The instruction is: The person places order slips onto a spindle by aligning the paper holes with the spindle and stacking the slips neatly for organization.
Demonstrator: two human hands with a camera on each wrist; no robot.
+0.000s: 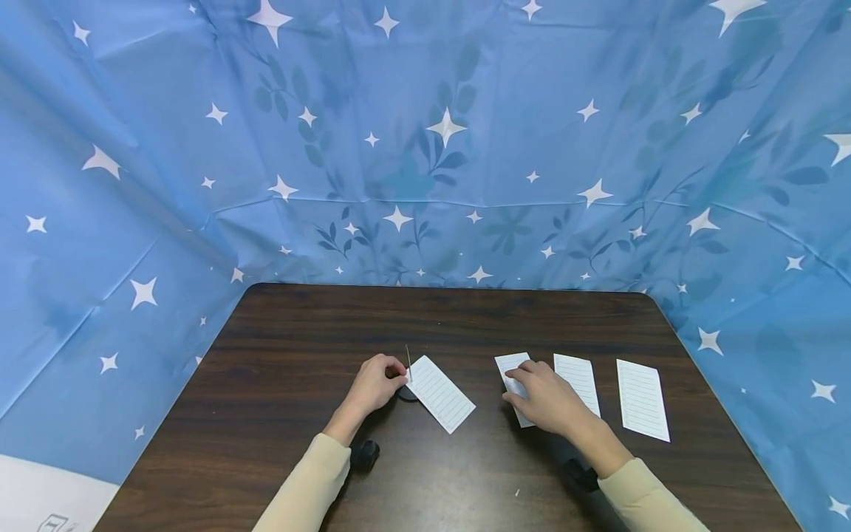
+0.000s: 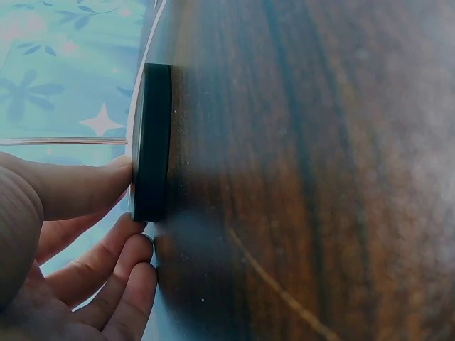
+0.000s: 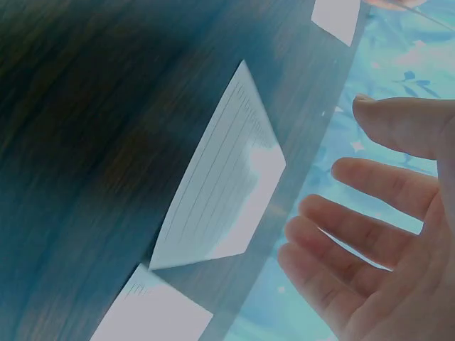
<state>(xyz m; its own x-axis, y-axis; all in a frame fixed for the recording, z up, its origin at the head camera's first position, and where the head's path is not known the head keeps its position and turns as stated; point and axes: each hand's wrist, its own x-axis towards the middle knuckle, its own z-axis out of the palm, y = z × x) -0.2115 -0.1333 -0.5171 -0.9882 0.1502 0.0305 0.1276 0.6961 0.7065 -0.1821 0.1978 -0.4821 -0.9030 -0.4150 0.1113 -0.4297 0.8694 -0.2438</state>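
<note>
A bill spike with a round black base [image 2: 153, 142] and a thin upright rod [image 1: 408, 358] stands near the middle of the table. One lined paper slip [image 1: 439, 395] lies slanted over the base, its upper left corner at the rod. My left hand [image 1: 377, 380] pinches that corner, the thumb [image 2: 85, 186] pressed down on top of the base. Over another lined slip [image 1: 510, 363] hovers my right hand [image 1: 548, 395], fingers spread and loosely bent. In the right wrist view, the fingers [image 3: 341, 227] are apart from this slip [image 3: 213, 177] and hold nothing.
To the right lie two more lined slips, one [image 1: 577, 378] partly behind the right hand and one [image 1: 643, 399] farther out. The dark wooden table [image 1: 299, 325] ends at a blue star-patterned curtain [image 1: 412, 162]. A white scrap [image 1: 517, 493] lies near the front.
</note>
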